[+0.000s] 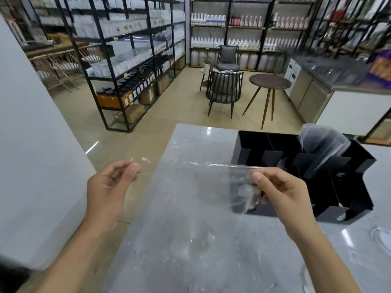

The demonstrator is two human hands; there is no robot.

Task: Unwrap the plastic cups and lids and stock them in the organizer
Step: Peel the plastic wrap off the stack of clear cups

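Black organizer [357, 159], clear cup stack [323, 144] tilted in one compartment.

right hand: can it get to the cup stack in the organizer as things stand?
Probably not yet. The right hand and left hand both pinch the clear wrap stretched between them. The path to the cup stack in the black organizer looks open, but the hand must drop the wrap first.

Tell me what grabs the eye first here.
A clear plastic wrapper, stretched flat between the left hand and right hand above the grey counter. Behind the right hand stands the black organizer, a wrapped cup stack leaning in it.
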